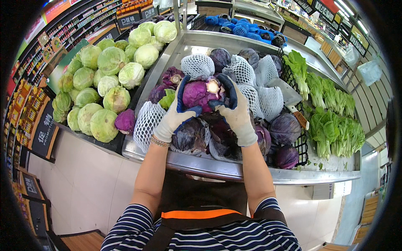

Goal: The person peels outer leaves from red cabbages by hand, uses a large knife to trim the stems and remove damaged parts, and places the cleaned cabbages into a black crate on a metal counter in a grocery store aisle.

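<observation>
Between my two gloved hands is a red cabbage [198, 94], its pale cut stem turned up and to the right. My left hand [180, 109] cups its left side, and my right hand [230, 108] grips the right side. White foam net sleeves [197, 66] and more red cabbages [285, 128] surround it on a steel display counter [201, 168]. Just below my hands lie dark outer leaves [220, 135] and a netted cabbage. A cleaver [284, 92] with a wooden handle rests on the cabbages to the right.
Green cabbages [108, 61] are heaped on the left, with one small red cabbage [125, 121] at their edge. Leafy greens [333, 131] stand at the right, beyond a black crate's mesh wall [303, 147]. Produce in blue nets [241, 28] lies behind. The counter's metal rim runs before me.
</observation>
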`<action>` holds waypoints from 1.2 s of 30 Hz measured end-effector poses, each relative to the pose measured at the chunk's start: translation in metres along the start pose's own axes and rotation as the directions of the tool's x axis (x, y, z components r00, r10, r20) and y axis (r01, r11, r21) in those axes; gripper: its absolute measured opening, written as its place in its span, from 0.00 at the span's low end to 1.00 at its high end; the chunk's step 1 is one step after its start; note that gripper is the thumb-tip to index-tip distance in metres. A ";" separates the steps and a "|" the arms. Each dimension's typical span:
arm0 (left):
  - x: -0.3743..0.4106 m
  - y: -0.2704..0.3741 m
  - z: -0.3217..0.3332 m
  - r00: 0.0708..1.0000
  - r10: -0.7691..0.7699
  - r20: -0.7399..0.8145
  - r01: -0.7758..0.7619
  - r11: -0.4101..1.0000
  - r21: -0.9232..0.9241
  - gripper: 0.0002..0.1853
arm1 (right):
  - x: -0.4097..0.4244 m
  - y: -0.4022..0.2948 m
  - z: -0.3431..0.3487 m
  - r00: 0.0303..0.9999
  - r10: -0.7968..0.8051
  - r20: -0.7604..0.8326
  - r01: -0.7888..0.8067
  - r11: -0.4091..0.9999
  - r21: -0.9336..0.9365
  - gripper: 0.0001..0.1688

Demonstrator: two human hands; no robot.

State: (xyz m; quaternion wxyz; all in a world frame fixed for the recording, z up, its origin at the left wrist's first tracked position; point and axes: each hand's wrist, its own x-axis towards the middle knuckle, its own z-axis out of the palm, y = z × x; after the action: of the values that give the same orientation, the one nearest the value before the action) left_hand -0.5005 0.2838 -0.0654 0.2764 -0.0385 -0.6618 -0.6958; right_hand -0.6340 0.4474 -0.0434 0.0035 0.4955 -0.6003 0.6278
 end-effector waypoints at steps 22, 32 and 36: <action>-0.001 -0.065 -0.038 0.975 -0.091 -0.201 -0.029 0.852 -0.523 0.30 | -0.012 0.039 -0.001 0.932 -0.134 -0.337 -0.064 0.855 -0.515 0.31; 0.000 -0.028 -0.017 0.978 0.089 -0.189 -0.119 0.981 -0.153 0.38 | -0.003 -0.024 -0.003 0.977 -0.213 -0.019 0.191 0.909 -0.371 0.40; 0.003 -0.026 -0.016 0.973 0.130 -0.193 -0.132 0.991 0.001 0.41 | -0.004 -0.005 0.005 0.995 -0.037 0.095 0.045 0.996 -0.083 0.43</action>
State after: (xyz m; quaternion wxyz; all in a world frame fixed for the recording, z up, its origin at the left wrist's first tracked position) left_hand -0.5097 0.2664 -0.0897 0.3841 -0.0162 -0.6238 -0.6805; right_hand -0.6257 0.4476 -0.0434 0.0095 0.5361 -0.6155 0.5777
